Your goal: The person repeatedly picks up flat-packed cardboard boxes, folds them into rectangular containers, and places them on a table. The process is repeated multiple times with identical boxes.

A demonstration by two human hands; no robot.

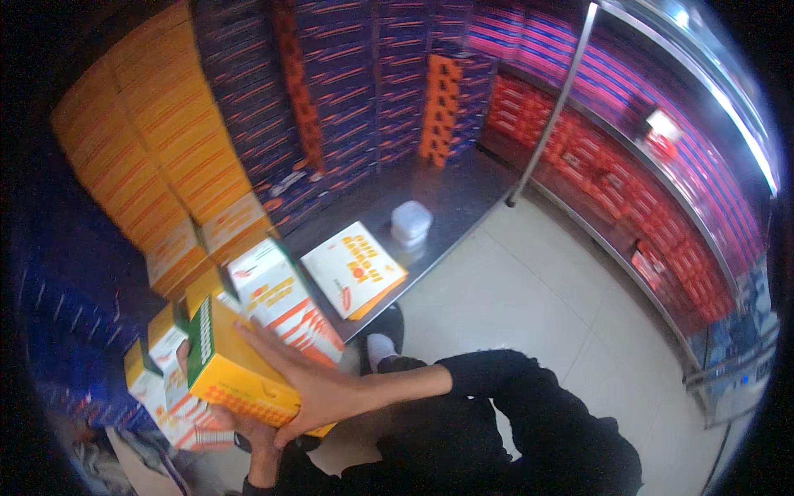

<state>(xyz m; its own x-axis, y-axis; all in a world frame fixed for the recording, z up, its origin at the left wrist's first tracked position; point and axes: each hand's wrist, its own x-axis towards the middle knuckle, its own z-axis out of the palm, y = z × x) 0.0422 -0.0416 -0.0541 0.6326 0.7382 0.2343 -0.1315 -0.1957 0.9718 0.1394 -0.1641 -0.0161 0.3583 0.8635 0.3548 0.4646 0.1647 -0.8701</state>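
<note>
A yellow carton (248, 376) with a green end band is gripped between my two hands, tilted, at the lower left. My right hand (318, 384) lies across its top right side, fingers stretched along the edge. From below, my left hand (252, 428) supports the near end, and a fingertip shows at the far left side; the rest of that hand is hidden behind the carton. Just beyond it stands a white and orange box (281, 302). More white and orange cartons (169, 397) are on the left, partly covered by the held one.
Yellow cartons (169, 124) are stacked high at the far left, beside walls of dark blue boxes (339, 83). On the dark shelf (451, 202) lie a flat white and orange box (351, 269) and a small white container (411, 221). A metal post (554, 107) and shelves of red boxes (595, 174) stand right.
</note>
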